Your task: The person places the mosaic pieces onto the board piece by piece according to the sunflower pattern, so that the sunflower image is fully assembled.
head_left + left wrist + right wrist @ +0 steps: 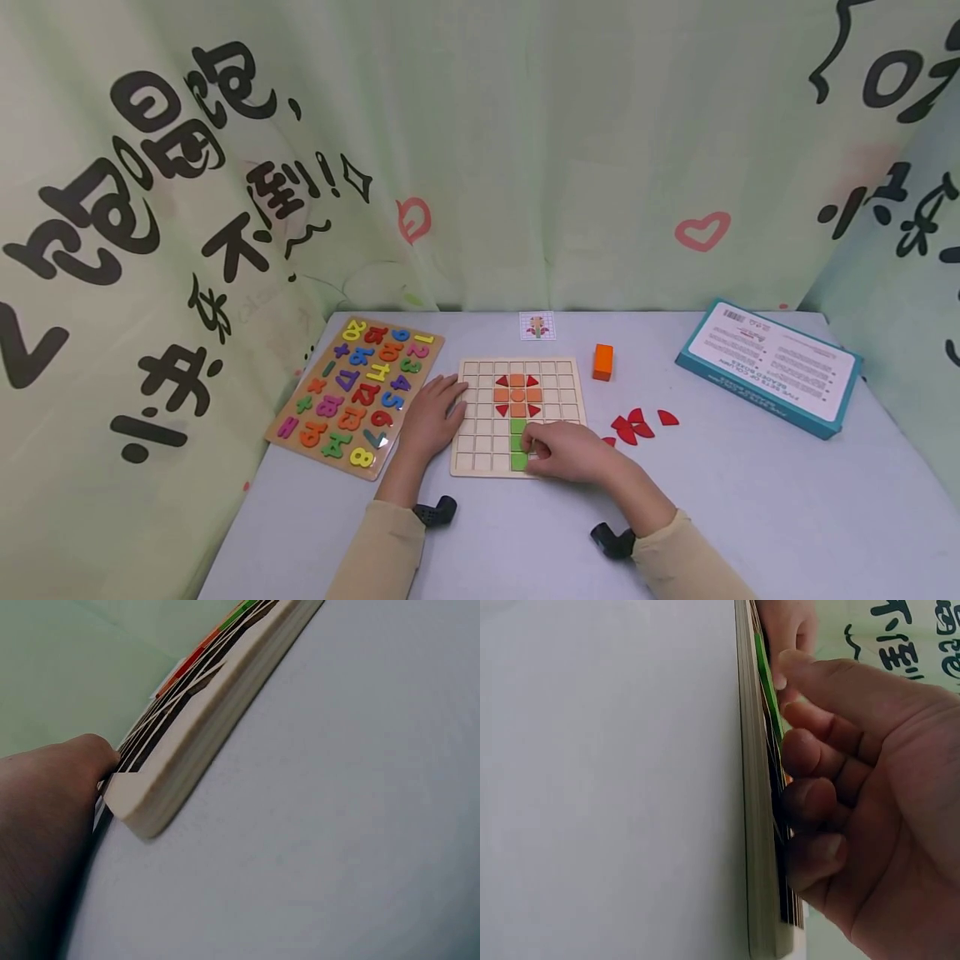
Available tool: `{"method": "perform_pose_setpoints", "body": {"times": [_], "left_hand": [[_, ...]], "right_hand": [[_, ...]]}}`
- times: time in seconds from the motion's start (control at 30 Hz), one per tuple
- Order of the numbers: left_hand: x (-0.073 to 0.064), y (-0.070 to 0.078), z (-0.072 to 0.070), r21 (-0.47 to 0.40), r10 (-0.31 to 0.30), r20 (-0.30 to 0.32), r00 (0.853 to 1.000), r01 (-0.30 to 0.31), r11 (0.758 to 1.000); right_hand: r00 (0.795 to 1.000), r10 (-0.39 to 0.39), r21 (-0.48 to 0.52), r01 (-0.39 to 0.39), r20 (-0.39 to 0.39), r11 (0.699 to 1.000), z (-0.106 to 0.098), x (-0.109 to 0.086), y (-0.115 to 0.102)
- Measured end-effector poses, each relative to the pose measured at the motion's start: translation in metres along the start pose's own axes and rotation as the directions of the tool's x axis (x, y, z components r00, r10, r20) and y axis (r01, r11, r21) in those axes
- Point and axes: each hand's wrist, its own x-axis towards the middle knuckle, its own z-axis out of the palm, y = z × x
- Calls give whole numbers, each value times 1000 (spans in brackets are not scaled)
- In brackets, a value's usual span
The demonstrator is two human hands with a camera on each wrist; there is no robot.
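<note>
A pale wooden grid board lies flat on the table. My left hand rests at its left edge with fingers extended; in the left wrist view a digit of that hand touches near the board's corner. Over the lower middle of the grid, my right hand has bent fingers beside a column of green tiles. The right wrist view shows these curled fingers close to the green tiles; whether they pinch one is hidden. Orange tiles and red quarter-round pieces sit higher on the grid.
Loose red pieces lie right of the board. An orange block and a small picture card stand behind. To the left is a number puzzle board; a blue-and-white box lies at far right.
</note>
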Motion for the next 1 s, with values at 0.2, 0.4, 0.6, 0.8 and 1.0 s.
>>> {"method": "perform_pose_setpoints", "body": {"times": [0.2, 0.4, 0.6, 0.8, 1.0], "left_hand": [[0, 1, 0, -2, 1, -4, 1000, -1, 1000], [0, 0, 1, 1, -1, -5, 1000, 1, 1000], [0, 0, 0, -3, -1, -3, 1000, 1, 1000], [0, 0, 0, 0, 5, -14, 1000, -5, 1000], [0, 0, 0, 0, 9, -18, 1000, -9, 1000]], "right_hand": [[998, 67, 118, -65, -11, 991, -12, -13, 13], [983, 176, 148, -167, -52, 975, -27, -30, 36], [975, 212, 203, -194, -69, 960, -35, -44, 61], [963, 252, 250, -223, -92, 942, -38, -53, 84], [957, 254, 223, -220, -141, 950, -43, -57, 95]]}}
